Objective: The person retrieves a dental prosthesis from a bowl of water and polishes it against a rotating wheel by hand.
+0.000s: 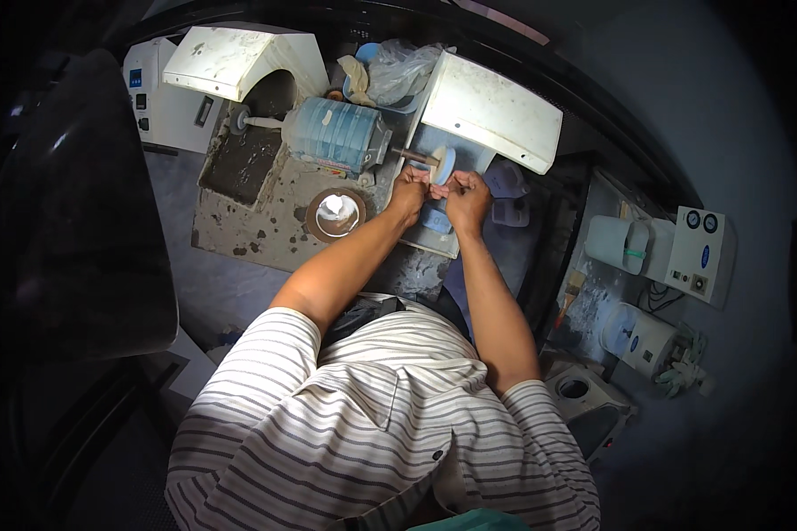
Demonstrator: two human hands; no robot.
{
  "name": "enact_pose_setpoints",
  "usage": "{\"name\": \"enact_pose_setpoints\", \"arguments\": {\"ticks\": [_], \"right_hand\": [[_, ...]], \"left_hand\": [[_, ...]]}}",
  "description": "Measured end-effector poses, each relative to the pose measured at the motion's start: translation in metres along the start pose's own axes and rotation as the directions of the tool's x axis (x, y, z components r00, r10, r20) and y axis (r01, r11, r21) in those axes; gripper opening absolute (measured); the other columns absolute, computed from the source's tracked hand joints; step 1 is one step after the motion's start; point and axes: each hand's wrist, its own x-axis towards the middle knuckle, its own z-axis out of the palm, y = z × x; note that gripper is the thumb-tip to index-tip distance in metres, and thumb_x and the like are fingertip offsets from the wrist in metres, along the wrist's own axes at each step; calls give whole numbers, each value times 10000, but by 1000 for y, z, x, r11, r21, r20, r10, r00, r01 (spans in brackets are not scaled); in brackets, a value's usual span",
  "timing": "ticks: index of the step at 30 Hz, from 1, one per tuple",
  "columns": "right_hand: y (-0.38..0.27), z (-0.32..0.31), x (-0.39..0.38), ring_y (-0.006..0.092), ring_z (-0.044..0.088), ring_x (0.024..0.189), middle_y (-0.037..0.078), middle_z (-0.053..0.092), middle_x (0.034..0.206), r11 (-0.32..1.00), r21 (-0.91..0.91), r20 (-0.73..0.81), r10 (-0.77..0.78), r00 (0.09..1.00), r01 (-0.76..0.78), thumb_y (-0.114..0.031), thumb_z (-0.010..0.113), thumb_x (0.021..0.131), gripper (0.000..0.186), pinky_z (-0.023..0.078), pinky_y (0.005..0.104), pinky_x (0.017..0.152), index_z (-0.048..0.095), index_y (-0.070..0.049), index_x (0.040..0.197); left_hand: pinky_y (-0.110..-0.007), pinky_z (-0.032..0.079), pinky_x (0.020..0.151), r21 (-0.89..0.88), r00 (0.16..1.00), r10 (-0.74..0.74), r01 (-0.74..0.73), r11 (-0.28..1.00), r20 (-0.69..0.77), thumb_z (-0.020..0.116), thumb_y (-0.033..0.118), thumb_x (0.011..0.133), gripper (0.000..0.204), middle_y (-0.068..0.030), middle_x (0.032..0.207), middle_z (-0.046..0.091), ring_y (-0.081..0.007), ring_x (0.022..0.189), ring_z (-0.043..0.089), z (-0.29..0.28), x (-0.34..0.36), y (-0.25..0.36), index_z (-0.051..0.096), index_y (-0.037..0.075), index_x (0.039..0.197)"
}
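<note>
My left hand (pixel 408 195) and my right hand (pixel 469 200) meet just below a round buffing wheel (pixel 444 165) with a pale face and a bluish rim. The fingers of both are closed in a pinch. Whatever lies between the fingertips is too small and covered to make out. Behind the wheel, a brownish shaft (pixel 413 156) links it to a blue bench polishing motor (pixel 332 134). Whether the wheel is spinning cannot be told.
White hoods (pixel 491 111) cover both motor ends; a second wheel (pixel 239 119) sits at the left over a dark wet tray (pixel 243 168). A brown-rimmed bowl (pixel 313 221) with white contents stands left of my forearm. Machines, a brush (pixel 571 292) and a pitcher (pixel 607 241) stand right.
</note>
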Motion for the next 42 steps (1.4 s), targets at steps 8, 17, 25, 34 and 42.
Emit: {"name": "enact_pose_setpoints", "arguments": {"ticks": [8,17,25,34,42], "right_hand": [[-6,-15,-23,295,634,736,161,638,806,979,0,-13,-206,978,206,-2,577,776,92,491,335,670,592,27,862],[-12,-28,-25,352,599,784,177,601,847,856,-180,55,-483,874,485,34,486,803,141,496,380,665,585,20,902],[-2,-19,-21,334,611,793,163,614,865,776,-165,97,-601,793,609,40,520,798,117,502,366,676,593,14,885],[4,-25,-21,320,622,771,164,625,833,829,-160,11,-541,841,536,36,516,801,109,505,358,672,597,11,869],[-1,-20,-10,336,622,754,183,626,794,893,-142,36,-426,904,426,47,524,773,110,498,369,653,584,22,862]], "left_hand": [[-366,560,668,-18,998,-55,56,998,32,415,-52,881,79,-173,811,591,-255,713,634,11,-26,9,414,14,926],[-366,547,762,-77,989,-123,129,989,84,426,-31,888,41,-192,887,601,-264,782,631,17,-36,15,453,-47,913],[-389,549,775,-213,994,-106,99,972,-21,410,-75,873,52,-226,885,589,-298,815,630,17,-40,26,431,-63,919],[-410,540,797,-153,995,-99,103,983,34,430,-72,866,35,-233,907,594,-309,846,625,19,-34,14,450,-68,893],[-372,543,758,-70,993,-114,116,991,28,428,-37,883,41,-213,890,605,-280,812,636,15,-29,14,458,-55,902]]}}
